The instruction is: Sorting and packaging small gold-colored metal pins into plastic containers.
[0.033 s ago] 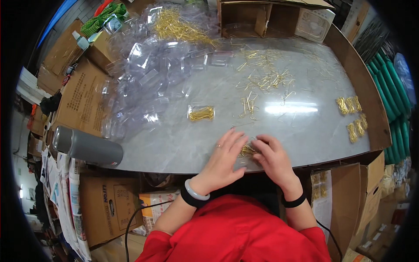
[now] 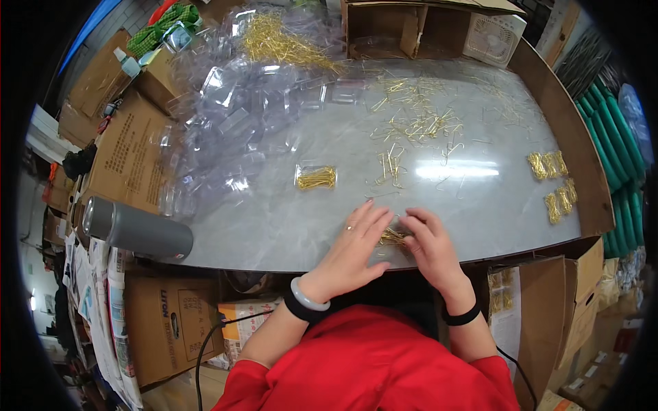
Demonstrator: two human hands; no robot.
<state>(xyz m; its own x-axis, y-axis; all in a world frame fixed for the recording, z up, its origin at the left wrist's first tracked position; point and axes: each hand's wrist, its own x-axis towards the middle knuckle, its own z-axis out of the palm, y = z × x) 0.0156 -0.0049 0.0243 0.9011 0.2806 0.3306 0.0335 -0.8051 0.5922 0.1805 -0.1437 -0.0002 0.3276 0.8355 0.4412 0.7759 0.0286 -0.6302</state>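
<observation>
The left grip (image 2: 353,246) has its fingers stretched forward and its thumb apart, so it is not clenched; the fingertips are at the left side of a small bunch of gold hooks (image 2: 392,237). The right grip (image 2: 433,250) bends its fingers over the right side of the same bunch, but I cannot tell if it pinches any piece. The bunch lies on the grey desk (image 2: 274,226), close to the middle of its near edge. Farther in and to the left, a clear tray (image 2: 317,178) holds gold hooks lying side by side. Loose hooks (image 2: 425,127) are scattered from the centre toward the far edge. Near the right edge there are two groups of gold bundles (image 2: 547,165). A large pile of clear packaging (image 2: 233,130) covers the far left corner, with a gold heap (image 2: 281,41) on it. A grey bottle (image 2: 147,231) lies at the near left corner, and a white fan (image 2: 492,38) stands by the far right corner.
</observation>
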